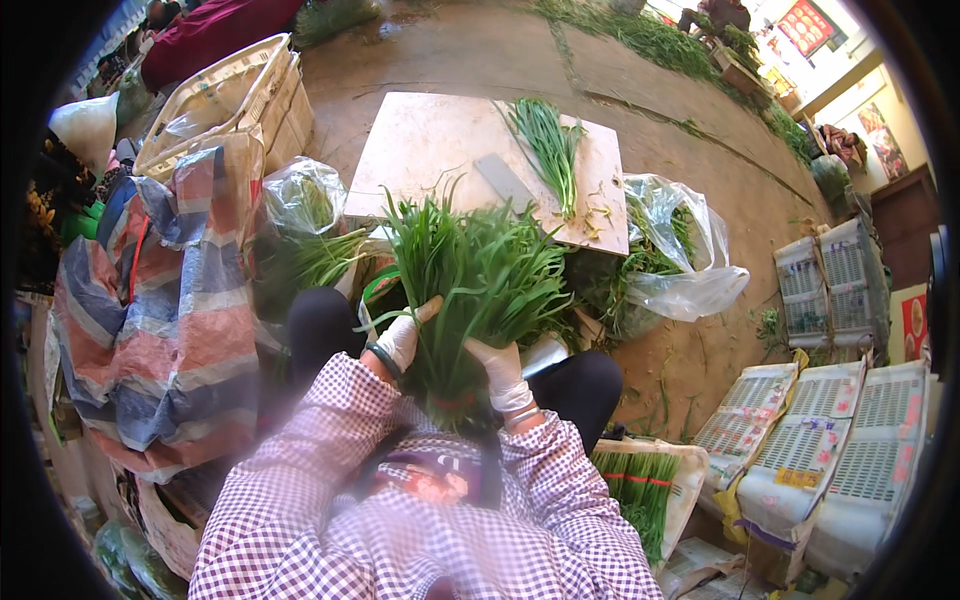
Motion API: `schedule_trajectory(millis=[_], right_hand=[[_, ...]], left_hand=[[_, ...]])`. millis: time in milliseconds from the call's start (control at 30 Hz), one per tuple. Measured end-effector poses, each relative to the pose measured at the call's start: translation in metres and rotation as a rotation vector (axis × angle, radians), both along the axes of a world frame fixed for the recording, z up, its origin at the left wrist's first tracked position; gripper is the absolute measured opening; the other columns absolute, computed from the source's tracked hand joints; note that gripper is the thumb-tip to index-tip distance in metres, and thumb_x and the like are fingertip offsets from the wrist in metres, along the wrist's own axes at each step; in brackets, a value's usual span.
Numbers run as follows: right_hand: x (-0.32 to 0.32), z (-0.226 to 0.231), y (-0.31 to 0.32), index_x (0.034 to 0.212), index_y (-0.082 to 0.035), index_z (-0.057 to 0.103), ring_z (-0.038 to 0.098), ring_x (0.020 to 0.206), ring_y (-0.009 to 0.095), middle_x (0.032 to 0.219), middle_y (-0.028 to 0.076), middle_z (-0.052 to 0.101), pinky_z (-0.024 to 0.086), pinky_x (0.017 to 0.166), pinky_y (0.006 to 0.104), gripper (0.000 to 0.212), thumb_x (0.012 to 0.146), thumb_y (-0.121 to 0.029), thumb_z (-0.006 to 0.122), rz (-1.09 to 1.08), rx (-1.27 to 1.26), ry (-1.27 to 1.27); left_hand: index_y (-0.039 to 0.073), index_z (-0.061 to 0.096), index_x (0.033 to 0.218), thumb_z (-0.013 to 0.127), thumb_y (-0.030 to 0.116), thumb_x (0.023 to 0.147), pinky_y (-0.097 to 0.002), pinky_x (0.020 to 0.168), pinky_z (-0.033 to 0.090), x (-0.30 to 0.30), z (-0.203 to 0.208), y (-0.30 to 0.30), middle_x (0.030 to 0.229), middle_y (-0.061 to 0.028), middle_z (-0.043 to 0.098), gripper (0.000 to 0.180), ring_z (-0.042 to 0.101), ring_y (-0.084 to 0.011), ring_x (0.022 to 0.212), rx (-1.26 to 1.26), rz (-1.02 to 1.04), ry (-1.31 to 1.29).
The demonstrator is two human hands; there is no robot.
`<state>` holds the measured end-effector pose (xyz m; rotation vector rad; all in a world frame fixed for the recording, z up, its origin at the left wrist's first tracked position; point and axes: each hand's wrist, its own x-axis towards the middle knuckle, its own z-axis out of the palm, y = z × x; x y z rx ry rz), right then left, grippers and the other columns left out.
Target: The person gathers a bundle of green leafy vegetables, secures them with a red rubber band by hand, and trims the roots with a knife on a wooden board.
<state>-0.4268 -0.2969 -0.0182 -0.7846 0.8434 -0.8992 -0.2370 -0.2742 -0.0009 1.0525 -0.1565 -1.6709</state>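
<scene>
A thick bunch of garlic chives stands between my two hands above my lap, its leaf tips fanning toward the board. A red band goes round its lower end. My left hand, in a whitish glove, closes on the left side of the bunch; its thumb points up along the leaves. On the opposite side, my right hand, gloved too, presses against the bunch with bent fingers. Ahead lies a pale board with a smaller pile of chives and a flat grey rectangular piece.
Clear plastic bags with greens stand left and right of the board. A striped woven sack and cream crates are at left. Banded chives fill a crate near my right knee; white crates lie beyond.
</scene>
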Motion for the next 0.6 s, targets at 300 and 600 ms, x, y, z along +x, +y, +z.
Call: schedule_trajectory(millis=[300, 600], right_hand=[[-0.003, 0.009, 0.011, 0.121, 0.004, 0.064, 0.062, 0.101, 0.015, 0.116, 0.006, 0.066, 0.050, 0.092, 0.0291, 0.039, 0.089, -0.015, 0.077, -0.169, 0.027, 0.144], [-0.032, 0.078, 0.002, 0.147, -0.009, 0.040, 0.051, 0.122, 0.021, 0.140, 0.009, 0.045, 0.043, 0.102, 0.0356, 0.065, 0.089, 0.005, 0.065, -0.646, -0.745, 0.959]], left_hand=[[0.003, 0.062, 0.129, 0.066, 0.036, 0.095, -0.0359, 0.094, 0.052, 0.001, -0.033, -0.002, 0.119, -0.0071, 0.070, 0.048, 0.066, -0.0196, 0.103, -0.031, -0.026, 0.031], [0.003, 0.066, 0.124, 0.064, 0.037, 0.097, -0.0309, 0.084, 0.055, -0.009, -0.033, -0.005, 0.112, -0.0046, 0.071, 0.044, 0.068, -0.0155, 0.095, -0.025, -0.037, 0.023]])
